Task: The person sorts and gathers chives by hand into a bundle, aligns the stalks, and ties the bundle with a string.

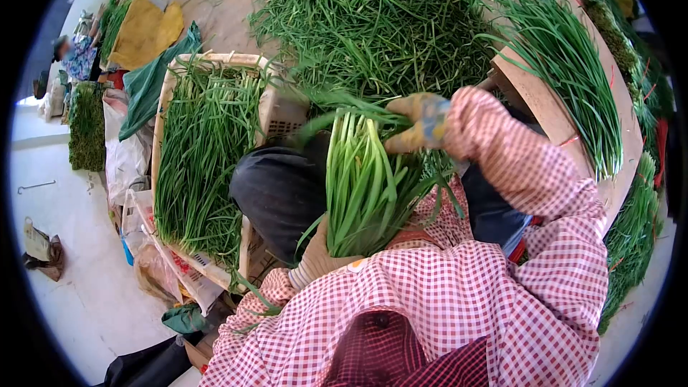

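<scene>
A thick bunch of garlic chives stands over my lap, its pale cut ends up and its green leaves hanging down. My left hand, in a light glove, is closed around the lower left side of this bunch; its fingers are partly hidden by the leaves. My right hand, in a yellowish and blue glove, is at the top right of the bunch, closed on some loose chive leaves that stick out to the left, blurred by motion.
Left of my knee stands a crate full of chives. A large heap of chives lies ahead. At right, a tied bundle of chives rests on a cardboard sheet, with more bundles beyond. Another person is at far left.
</scene>
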Available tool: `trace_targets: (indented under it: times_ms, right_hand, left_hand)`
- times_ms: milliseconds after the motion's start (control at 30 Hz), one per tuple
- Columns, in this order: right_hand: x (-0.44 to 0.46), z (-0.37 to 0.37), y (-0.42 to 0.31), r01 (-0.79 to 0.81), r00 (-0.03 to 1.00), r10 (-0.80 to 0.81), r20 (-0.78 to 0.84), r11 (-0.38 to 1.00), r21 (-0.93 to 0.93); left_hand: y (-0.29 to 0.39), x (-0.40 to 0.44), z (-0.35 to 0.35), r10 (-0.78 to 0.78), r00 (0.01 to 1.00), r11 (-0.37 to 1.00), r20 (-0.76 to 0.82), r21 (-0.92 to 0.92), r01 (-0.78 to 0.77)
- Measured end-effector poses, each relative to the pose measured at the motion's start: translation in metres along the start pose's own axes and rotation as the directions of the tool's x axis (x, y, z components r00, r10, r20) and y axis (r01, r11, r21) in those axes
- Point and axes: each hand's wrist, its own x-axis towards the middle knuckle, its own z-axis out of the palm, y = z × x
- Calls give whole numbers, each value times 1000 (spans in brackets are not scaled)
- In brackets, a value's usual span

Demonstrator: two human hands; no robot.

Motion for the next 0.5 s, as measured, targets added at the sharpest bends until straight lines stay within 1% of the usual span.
trace_targets:
  times_ms: [33,67,100,133,200,233,267,300,333,367,400,433,467,500]
  right_hand:
    - [0,3,-2,0,1000,0,1,1000,1]
    - [2,6,-3,24,1000,-23,-7,996,85]
    - [4,8,-5,50,999,-48,-16,985,168]
    - [23,23,21,147,989,-140,-44,964,221]
    - [29,41,33,334,942,-301,-146,862,381]
    - [47,54,49,530,786,-591,-182,492,691]
    - [64,67,66,397,542,-816,-198,42,917]
    - [57,75,66,330,625,-735,-262,-55,942]
    - [61,82,73,292,667,-691,-281,-104,951]
    - [66,88,81,259,705,-643,-298,-157,953]
    - [85,106,106,556,795,-506,-334,386,736]
    - [87,106,109,596,803,-452,-389,626,503]
    - [83,100,97,528,806,-395,-441,816,234]
    - [75,88,90,350,896,-281,-343,923,159]
  left_hand:
    - [8,-7,8,85,995,958,48,272,-95]
    - [15,-14,13,153,982,836,113,515,-190]
    - [17,-17,15,201,961,645,191,712,-276]
    - [14,-16,8,205,962,648,182,711,-273]
    - [2,-10,-7,174,958,635,228,718,-286]
    - [4,-7,-6,176,957,638,229,714,-288]
    - [8,-1,-2,138,952,612,274,732,-299]
    - [12,3,1,99,944,587,314,748,-310]
    - [12,4,2,60,935,561,348,763,-320]
    - [7,5,-1,67,937,567,343,760,-318]
    - [-2,5,-8,107,953,654,284,702,-282]
    - [0,1,-5,127,960,697,251,665,-267]
    - [8,-4,8,146,965,738,219,625,-254]
    - [20,-14,18,130,985,679,110,714,-170]
